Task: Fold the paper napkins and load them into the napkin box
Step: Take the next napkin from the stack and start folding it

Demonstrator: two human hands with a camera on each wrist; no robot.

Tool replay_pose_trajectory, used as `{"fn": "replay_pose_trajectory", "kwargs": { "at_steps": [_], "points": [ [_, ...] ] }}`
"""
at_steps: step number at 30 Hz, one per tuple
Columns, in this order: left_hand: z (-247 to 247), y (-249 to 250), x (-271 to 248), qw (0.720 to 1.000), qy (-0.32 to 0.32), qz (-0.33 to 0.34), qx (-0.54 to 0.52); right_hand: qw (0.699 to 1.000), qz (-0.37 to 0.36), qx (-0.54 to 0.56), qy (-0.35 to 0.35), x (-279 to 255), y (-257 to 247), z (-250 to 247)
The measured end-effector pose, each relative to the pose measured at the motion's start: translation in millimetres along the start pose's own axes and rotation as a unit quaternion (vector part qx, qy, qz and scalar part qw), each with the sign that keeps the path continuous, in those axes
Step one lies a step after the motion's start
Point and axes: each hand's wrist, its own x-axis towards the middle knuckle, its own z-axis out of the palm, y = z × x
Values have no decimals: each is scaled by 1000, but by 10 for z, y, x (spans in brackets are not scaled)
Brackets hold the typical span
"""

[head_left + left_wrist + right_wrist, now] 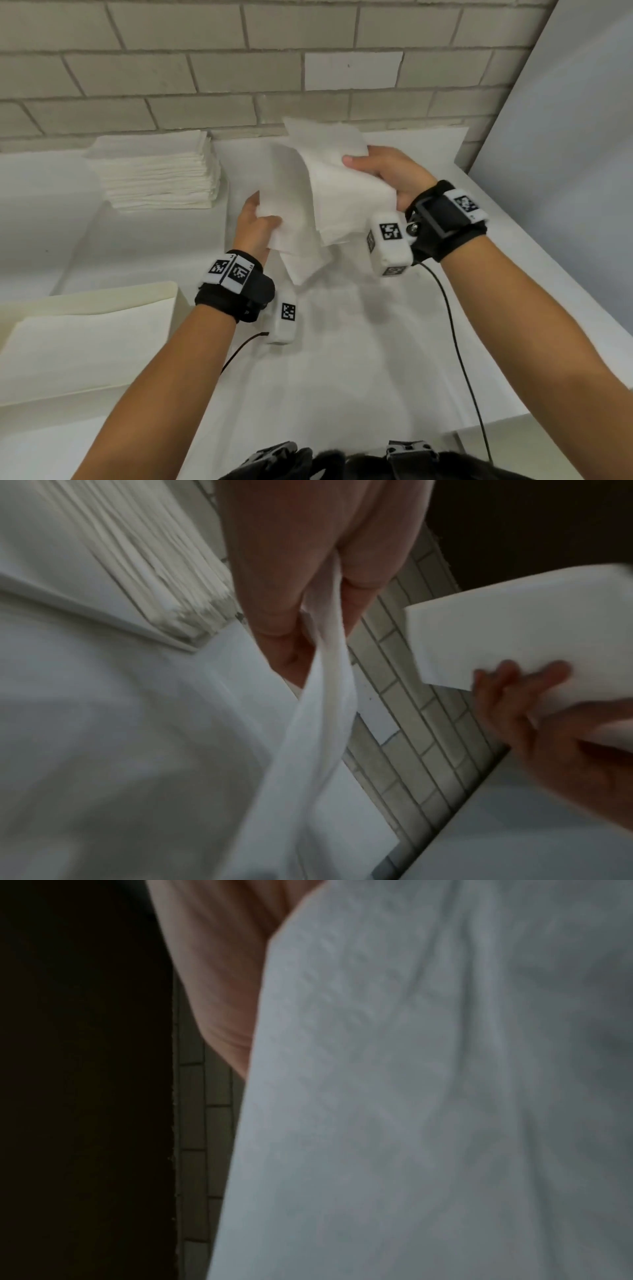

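We are holding a white napkin [325, 192] up above the table [359, 359], both hands on it. From the head view, our left hand [255, 229] is gripping the lower left part of the sheet, thumb lying over the front, while our right hand [387, 174] is holding the upper right part, thumb pressing on the near face. The napkin is hanging loose between them, a corner drooping toward the table without clearly touching it.

The left wrist view is giving us what the head view hides: our left hand [301, 569] is pinching a gathered fold of the napkin [318, 723] between thumb and fingers, and our right hand [534, 710] is showing its fingers slightly spread behind the sheet. The right wrist view is mostly filled by the napkin [428, 1096], with only a bit of our right hand [219, 974] beside it; there we cannot tell how the fingers lie.

Only the head view is showing the stack of napkins [157, 171] sitting at the back left against the tiled wall [205, 61], and the cream napkin box [89, 335] at the near left, well apart from the held napkin.
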Motion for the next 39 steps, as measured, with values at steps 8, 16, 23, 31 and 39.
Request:
{"fn": "replay_pose_trajectory", "kwargs": {
  "at_steps": [8, 16, 23, 31, 39],
  "points": [
    [113, -7, -193, 989, -121, -31, -84, 982, 22, -183, 47, 158, 435, 221],
    [134, -173, -268, 985, -135, -35, -105, 989, 15, -90, -113, 159, 478, 52],
    [179, 373, -26, 990, -57, 117, 58, 797, -225, -551, -104, -24, -318, -59],
    [220, 256, -66, 978, -38, 165, 120, 810, -149, -549, -144, -39, -172, -191],
    [105, -143, -198, 939, -125, 96, 304, 702, -66, -691, -160, -127, 355, -366]
  ]
}}
